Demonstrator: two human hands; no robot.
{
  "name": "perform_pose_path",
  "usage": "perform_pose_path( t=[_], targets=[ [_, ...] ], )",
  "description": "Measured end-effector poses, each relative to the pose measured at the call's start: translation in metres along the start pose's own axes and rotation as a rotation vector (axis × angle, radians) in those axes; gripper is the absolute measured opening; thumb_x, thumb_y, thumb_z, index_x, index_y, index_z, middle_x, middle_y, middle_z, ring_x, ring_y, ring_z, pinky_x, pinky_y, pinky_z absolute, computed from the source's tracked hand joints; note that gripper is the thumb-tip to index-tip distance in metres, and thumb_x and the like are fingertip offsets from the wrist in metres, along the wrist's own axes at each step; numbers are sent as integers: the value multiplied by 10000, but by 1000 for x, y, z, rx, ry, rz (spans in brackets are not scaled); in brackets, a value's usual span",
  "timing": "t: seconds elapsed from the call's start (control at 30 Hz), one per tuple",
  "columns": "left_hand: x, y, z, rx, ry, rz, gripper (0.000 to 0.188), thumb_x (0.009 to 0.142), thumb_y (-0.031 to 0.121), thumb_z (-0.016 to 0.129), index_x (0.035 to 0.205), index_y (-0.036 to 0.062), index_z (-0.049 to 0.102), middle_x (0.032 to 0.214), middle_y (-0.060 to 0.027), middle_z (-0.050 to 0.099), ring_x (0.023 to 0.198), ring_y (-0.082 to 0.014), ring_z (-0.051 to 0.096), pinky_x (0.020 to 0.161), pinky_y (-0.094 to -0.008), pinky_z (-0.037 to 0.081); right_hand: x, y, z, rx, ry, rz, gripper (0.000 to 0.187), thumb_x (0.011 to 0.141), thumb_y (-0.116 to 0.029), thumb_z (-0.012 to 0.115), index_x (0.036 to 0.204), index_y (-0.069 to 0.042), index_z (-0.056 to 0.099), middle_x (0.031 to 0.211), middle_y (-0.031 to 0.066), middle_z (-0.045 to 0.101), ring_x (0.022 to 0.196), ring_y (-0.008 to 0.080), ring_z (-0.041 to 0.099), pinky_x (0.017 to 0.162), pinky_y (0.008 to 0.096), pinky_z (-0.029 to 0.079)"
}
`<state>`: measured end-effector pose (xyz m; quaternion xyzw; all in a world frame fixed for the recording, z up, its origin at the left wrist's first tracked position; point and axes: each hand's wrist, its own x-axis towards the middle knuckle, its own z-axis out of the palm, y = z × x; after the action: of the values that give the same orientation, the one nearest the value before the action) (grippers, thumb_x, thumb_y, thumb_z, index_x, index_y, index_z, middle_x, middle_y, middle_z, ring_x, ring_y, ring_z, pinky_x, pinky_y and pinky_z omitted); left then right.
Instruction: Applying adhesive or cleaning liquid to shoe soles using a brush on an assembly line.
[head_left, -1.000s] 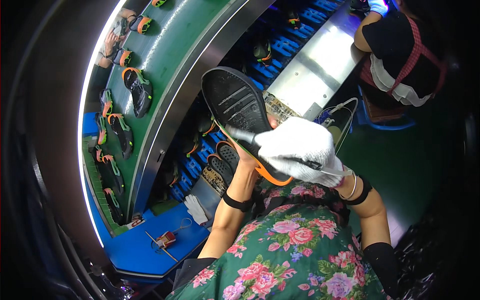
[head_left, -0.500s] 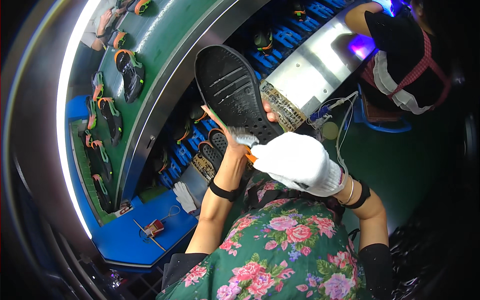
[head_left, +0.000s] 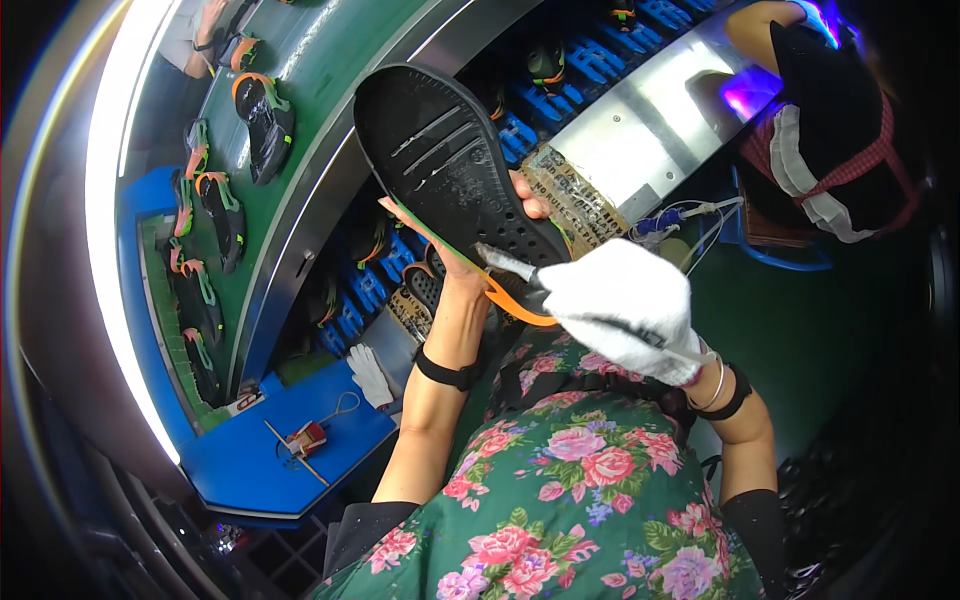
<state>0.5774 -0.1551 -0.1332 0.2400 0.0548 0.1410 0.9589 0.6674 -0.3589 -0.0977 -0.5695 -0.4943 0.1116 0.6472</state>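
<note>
A large black shoe sole, with a raised rim, slots and small round holes, is held up tilted in front of me. My bare left hand grips it from beneath, fingertips showing over its right edge. Orange trim curves round the near end. In a white knit glove, my right hand is closed round a brush, whose pale bristles are at the near part of the sole, by its left edge. The glove hides most of the brush handle. A wet shine shows on the sole's face.
On the left, a green conveyor behind a metal rail carries several black-and-orange shoes. A blue table holds a small red device and a white glove. Blue racks run behind. A co-worker sits at right.
The sole has shifted slightly up and left. My gloved right hand has moved a little right, and the brush now points to the sole's near part, its bristles showing more clearly.
</note>
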Motion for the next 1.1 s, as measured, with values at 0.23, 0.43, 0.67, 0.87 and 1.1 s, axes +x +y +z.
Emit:
perform_pose_path(
  t=[0.23,0.43,0.67,0.87,1.1],
  targets=[
    [4,11,-1,59,-14,-57,1136,718,992,489,1167,-45,597,1033,-153,647,930,-253,647,901,-407,522,1,4,7,210,74,128,194,748,11,836,930,-39,792,998,151,788,841,268,749,755,360,585],
    [9,19,0,179,-54,25,992,812,879,577,1135,-59,609,1022,-155,662,909,-241,660,844,-384,533,4,-2,4,20,-46,-8,186,750,-3,838,925,-52,794,1013,137,790,847,270,750,741,359,584],
    [12,24,8,275,-76,49,695,934,628,655,1086,-50,628,952,-156,676,842,-250,663,816,-373,529,3,-1,2,38,-63,-6,214,768,-6,841,974,-47,802,993,112,784,835,253,737,746,351,586],
    [19,31,-2,380,-124,17,634,923,593,663,1044,-28,626,883,-168,687,772,-242,622,752,-353,485,2,-4,-2,99,-16,110,178,743,6,826,911,-42,793,990,131,792,827,271,743,743,362,581],
    [28,31,9,369,-115,-25,629,918,601,646,1032,-17,609,864,-170,675,791,-238,606,749,-357,465,7,-2,-7,73,-43,68,265,769,-7,833,1029,-39,791,984,119,779,823,273,726,720,365,579]
  ],
)
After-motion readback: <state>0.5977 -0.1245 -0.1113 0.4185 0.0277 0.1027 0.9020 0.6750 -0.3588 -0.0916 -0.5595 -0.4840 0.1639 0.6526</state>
